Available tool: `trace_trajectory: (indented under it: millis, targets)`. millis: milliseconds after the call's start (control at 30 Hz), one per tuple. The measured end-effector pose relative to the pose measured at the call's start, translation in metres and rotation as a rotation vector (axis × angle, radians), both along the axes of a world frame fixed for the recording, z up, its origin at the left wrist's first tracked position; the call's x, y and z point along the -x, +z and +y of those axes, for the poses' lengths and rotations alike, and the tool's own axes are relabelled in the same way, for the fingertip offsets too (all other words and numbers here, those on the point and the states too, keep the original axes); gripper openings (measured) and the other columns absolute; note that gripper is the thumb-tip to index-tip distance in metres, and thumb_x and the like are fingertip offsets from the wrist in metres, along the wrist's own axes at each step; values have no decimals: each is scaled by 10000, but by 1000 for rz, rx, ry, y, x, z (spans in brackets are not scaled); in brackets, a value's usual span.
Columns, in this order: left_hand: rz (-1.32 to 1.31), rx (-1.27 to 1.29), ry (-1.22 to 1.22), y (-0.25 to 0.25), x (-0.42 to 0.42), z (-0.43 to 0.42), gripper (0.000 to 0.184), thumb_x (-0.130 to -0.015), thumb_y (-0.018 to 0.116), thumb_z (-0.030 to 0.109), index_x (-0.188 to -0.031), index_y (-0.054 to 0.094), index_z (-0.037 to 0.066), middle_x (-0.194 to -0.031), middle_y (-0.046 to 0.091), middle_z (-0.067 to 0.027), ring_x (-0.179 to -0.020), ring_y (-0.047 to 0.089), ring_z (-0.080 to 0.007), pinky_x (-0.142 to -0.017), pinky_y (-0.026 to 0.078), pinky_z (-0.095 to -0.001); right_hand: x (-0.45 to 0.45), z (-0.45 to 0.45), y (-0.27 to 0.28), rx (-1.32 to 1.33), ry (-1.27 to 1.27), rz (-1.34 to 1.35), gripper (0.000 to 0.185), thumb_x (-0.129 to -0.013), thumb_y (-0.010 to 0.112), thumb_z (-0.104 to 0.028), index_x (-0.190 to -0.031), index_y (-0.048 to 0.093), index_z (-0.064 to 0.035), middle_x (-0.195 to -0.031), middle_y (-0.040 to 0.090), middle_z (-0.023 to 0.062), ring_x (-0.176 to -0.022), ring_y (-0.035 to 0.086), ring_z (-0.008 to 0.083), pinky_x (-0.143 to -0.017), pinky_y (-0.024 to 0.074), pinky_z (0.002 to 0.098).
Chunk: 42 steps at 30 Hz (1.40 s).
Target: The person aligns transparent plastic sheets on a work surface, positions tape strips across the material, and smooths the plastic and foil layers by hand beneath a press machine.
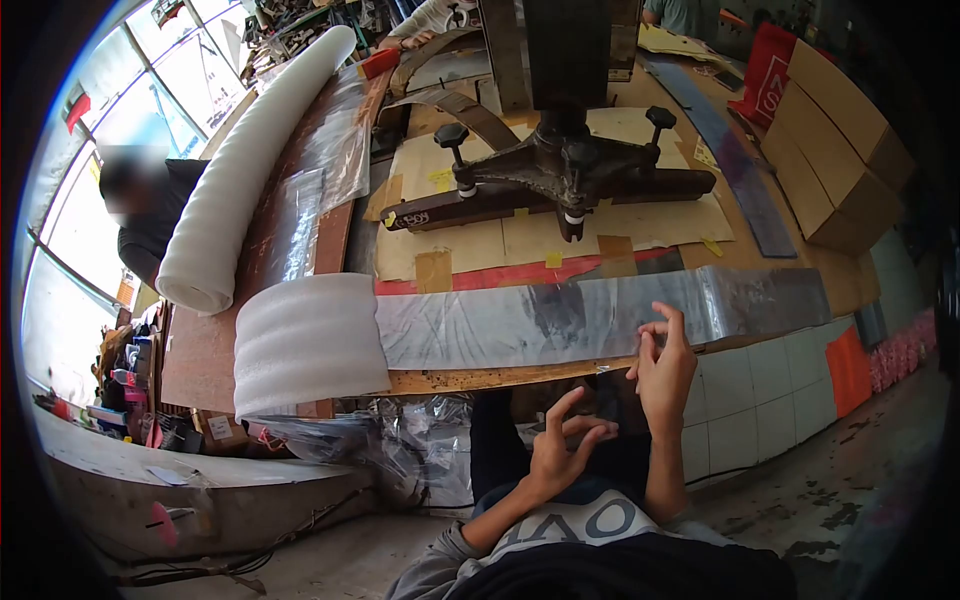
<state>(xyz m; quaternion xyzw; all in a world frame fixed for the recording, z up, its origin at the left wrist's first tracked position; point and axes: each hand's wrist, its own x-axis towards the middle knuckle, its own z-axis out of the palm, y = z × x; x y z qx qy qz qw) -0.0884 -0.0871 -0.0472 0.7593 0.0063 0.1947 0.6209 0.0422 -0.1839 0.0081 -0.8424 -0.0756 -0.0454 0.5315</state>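
Note:
My left hand (566, 446) is in the air in front of my body, below the bench's front edge, its fingers apart and nothing in it. My right hand (664, 365) is raised at the front edge, its fingers bent and apart, holding nothing that shows. Behind it a long clear plastic strip (470, 325) lies along the front of the bench. A white foam sheet (310, 345) covers the strip's left end and hangs a little over the edge. Beyond the strip, a dark metal press head (570, 170) stands over a tan board (480, 245) with tape pieces.
A large white foam roll (250, 180) lies at the left, beside plastic sheets (300, 225). An open cardboard box (825, 150) stands at the right. One person (150, 200) is at the far left; another person's hand (405, 41) shows behind the bench.

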Motion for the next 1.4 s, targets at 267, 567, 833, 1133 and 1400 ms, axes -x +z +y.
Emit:
trace_trajectory:
  millis: [267,567,833,1133,1400]
  targets:
    - [-7,15,-10,11,14,2,414,-909,568,-28,-1281,388,-9,-930,709,-151,-892,702,-230,-795,548,-285,-12,7,5,64,-26,-124,396,-880,533,64,-1256,475,-43,-922,602,116,-544,591,192,-471,486,312]
    - [-4,-138,84,43,-18,33,385,-845,600,-61,-1218,598,35,-983,620,-81,-846,651,-127,-692,487,-230,-58,34,-10,61,112,-230,249,-883,556,16,-1130,523,-1,-848,651,121,-478,594,161,-460,451,304]
    - [-154,-441,213,34,-39,58,360,-847,620,19,-1207,607,10,-1016,624,-148,-780,648,-234,-689,502,-313,-87,50,-19,-82,175,-348,127,-884,540,-6,-1002,549,41,-673,626,150,-504,630,230,-474,490,331]
    - [-75,-385,93,39,-71,88,275,-849,647,78,-1117,677,27,-999,658,-160,-823,671,-249,-718,536,-312,-109,51,-34,16,344,-500,121,-868,578,-36,-977,611,6,-952,665,174,-937,628,345,-803,488,409]
    - [27,-311,44,35,-88,110,249,-876,637,124,-1102,693,38,-954,691,-80,-809,653,-121,-723,499,-246,-108,54,-33,135,375,-497,185,-903,575,-123,-1027,611,9,-962,669,180,-920,643,324,-797,496,385]
